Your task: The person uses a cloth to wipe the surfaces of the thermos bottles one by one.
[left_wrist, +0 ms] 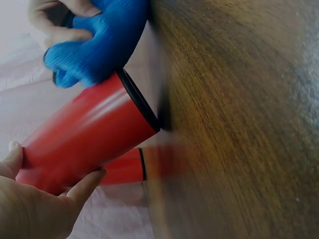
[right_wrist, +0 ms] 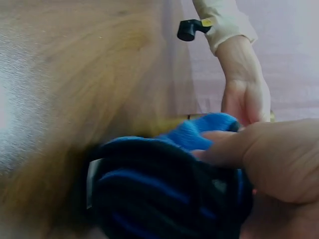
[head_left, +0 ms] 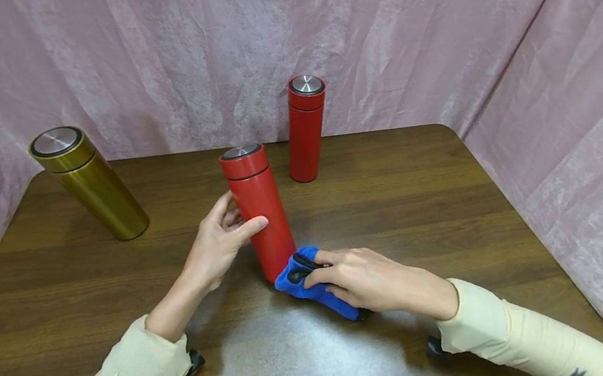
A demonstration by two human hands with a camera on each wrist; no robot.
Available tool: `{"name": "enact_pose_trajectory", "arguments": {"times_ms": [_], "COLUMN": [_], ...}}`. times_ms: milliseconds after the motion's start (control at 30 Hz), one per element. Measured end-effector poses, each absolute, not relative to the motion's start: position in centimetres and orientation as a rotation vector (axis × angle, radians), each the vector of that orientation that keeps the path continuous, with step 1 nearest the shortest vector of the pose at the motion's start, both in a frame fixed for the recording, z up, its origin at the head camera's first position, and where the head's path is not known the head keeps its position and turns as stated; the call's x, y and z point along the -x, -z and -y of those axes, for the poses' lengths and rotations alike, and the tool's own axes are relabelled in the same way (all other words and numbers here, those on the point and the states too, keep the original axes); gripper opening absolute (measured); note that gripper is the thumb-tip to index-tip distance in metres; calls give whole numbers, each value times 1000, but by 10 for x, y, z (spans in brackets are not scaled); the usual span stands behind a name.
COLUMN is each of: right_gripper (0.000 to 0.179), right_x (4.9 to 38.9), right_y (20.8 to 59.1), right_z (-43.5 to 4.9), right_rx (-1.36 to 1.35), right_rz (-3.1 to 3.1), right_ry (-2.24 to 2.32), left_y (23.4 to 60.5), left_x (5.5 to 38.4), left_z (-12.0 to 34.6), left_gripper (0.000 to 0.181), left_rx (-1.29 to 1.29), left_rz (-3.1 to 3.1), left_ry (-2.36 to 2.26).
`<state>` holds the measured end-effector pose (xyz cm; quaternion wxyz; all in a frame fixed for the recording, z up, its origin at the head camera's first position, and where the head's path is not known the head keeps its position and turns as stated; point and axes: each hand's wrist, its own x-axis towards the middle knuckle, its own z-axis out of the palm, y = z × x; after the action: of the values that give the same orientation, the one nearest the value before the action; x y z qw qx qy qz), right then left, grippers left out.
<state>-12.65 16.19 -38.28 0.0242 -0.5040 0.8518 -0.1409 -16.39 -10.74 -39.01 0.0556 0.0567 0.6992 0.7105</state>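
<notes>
My left hand (head_left: 219,240) grips a red thermos bottle (head_left: 263,220) around its middle, with the thumb across the front. The bottle has a silver-topped lid, and in the left wrist view its black-rimmed base (left_wrist: 138,102) tilts over the table. My right hand (head_left: 367,276) pinches a bunched blue cloth (head_left: 324,296) with black edging. This cloth lies against the lower right side of the bottle. Up close in the right wrist view, the cloth's folded dark and blue layers (right_wrist: 154,186) hang below my right thumb, hiding most of the bottle there.
A second red thermos bottle (head_left: 307,131) stands at the back of the wooden table (head_left: 398,199), behind the held one. Further left is a gold thermos bottle (head_left: 97,187). Pink curtains (head_left: 231,41) hang behind the table and along its right side.
</notes>
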Motion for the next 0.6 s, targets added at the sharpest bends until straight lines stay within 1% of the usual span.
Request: {"name": "enact_pose_trajectory", "arguments": {"times_ms": [133,233,433,600], "right_gripper": [27,30,38,38], "right_x": [126,125,128,139], "right_y": [374,363,345,346], "right_z": [-166,-167,-157,-146], "right_rx": [1582,1654,1855,1788], "right_rz": [-2565,-2558,-2592,-2600], "right_ry": [367,369,549,693], "left_y": [389,388,387,389], "left_x": [163,163,162,162], "left_z": [106,105,106,106], "left_gripper": [76,76,74,73], "left_rx": [-170,-173,-191,-218], "left_rz": [-2130,-2127,-2166,-2176], "left_ry": [-2147,-2150,-2126,-2112]}}
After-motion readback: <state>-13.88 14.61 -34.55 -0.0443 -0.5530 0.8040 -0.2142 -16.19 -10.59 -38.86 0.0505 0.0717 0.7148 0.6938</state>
